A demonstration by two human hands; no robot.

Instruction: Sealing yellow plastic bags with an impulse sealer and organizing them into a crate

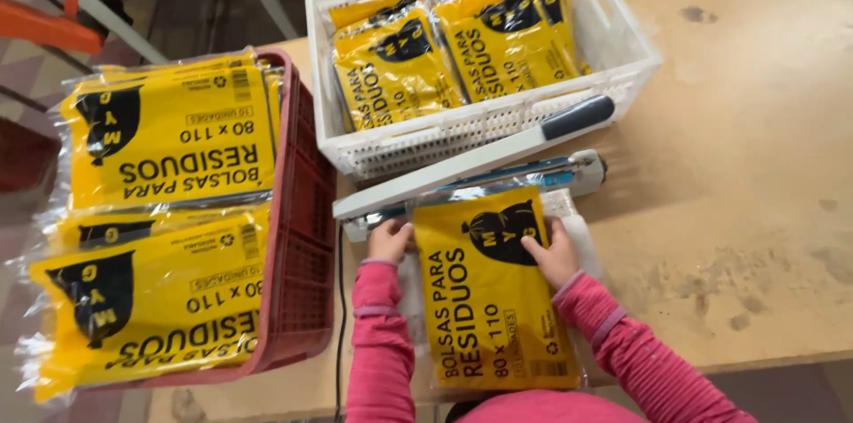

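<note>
The fingers of the left hand (389, 241) and right hand (555, 254) are pressed flat on the edges of a yellow packet (493, 290), whose top is held under the raised sealer arm (471, 165) on the bench (755, 210). Finished-looking packets fill the white crate (622, 50); more are stacked in the red crate (306, 236), seemingly awaiting sealing.

Packing workshop — heat sealer (471, 172), crates of bagged packets (498, 32), worn bench (755, 165).
</note>
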